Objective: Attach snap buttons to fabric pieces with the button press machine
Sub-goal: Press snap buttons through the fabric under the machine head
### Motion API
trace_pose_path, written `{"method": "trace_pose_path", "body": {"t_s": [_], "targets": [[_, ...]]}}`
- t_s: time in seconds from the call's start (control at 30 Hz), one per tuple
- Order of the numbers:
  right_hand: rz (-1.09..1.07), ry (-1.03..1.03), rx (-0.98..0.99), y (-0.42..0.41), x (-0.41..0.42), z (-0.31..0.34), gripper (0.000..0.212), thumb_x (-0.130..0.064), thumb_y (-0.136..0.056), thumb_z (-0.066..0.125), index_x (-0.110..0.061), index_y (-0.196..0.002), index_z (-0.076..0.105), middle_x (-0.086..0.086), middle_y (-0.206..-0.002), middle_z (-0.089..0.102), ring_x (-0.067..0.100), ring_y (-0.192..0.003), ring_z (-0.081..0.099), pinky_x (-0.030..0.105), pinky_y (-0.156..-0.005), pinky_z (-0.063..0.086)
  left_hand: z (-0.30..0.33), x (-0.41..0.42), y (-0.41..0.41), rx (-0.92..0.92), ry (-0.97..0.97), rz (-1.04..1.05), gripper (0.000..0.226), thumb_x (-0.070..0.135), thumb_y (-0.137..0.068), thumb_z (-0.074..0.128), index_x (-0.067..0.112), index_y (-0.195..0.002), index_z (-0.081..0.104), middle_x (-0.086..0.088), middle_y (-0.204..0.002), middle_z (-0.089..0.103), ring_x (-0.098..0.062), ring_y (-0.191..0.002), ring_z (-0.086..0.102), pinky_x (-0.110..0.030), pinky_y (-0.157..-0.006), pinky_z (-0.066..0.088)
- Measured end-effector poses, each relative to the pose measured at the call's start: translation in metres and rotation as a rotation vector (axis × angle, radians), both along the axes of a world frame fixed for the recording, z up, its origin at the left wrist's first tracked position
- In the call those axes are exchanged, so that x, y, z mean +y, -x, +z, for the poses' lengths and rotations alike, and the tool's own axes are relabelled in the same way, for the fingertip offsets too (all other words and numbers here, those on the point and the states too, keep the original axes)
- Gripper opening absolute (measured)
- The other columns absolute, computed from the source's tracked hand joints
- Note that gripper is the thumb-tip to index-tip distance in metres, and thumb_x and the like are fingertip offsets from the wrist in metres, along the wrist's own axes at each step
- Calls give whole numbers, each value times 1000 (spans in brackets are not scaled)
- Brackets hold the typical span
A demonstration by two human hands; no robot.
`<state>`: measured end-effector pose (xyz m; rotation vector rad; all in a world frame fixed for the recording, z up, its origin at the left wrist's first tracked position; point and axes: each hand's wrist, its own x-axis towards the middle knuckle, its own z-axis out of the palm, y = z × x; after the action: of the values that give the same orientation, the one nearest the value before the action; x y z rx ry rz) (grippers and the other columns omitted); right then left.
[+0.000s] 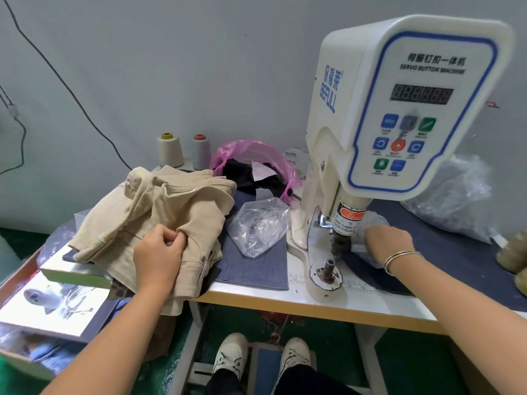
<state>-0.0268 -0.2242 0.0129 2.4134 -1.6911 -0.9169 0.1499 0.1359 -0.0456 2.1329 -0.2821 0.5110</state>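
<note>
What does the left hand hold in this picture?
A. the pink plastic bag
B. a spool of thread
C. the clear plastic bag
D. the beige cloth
D: the left hand pinches a fold of the beige cloth piled on the table, while the clear plastic bag lies untouched beside it.

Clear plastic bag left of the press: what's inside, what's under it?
Inside the crumpled clear plastic bag are small metallic pieces, probably snaps; creases hide their number. It lies on blue denim fabric, which covers the white table beneath.
</note>
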Motion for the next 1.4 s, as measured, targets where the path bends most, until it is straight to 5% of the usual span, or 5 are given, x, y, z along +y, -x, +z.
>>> {"method": "trace_pose_path", "body": {"t_s": [0.17,0.3,0.87,1.17,1.4], "targets": [[430,297,-199,10,1,-12,28,-18,-94,44,-11,-117,59,11,-120,61,27,-110,59,33,-85,47,-4,2,-2,-14,5,-9,21,10,-85,62,9,-65,59,-2,-64,58,-21,-63,50,-31,-62,32],[181,34,-81,-5,6,-3,46,-34,-88,53,-17,-131,45,3,-137,48,29,-129,44,34,-105,37,-5,2,-3,-18,-5,-8,20,9,-84,62,7,-64,58,-4,-64,58,-24,-64,50,-31,-62,33],[217,133,-233,22,-4,-7,32,-30,-89,54,-17,-117,58,3,-117,61,24,-108,58,29,-81,43,-4,2,-2,-48,-50,-10,25,9,-82,64,10,-61,51,-5,-61,55,-26,-60,49,-32,-58,34],[157,-122,-1450,64,8,-9,10,-20,-89,61,-20,-80,65,-3,-70,67,10,-62,61,24,-62,46,-5,2,-2,-48,-49,-7,24,8,-82,64,9,-62,51,-6,-63,56,-27,-62,49,-33,-58,34],[636,40,-852,88,34,-40,10,-36,-93,54,-34,-96,64,-15,-83,65,3,-73,55,23,-66,43,-4,1,-1,-37,-52,1,21,8,-82,63,7,-64,52,-10,-66,58,-30,-65,50,-35,-60,37]]}}
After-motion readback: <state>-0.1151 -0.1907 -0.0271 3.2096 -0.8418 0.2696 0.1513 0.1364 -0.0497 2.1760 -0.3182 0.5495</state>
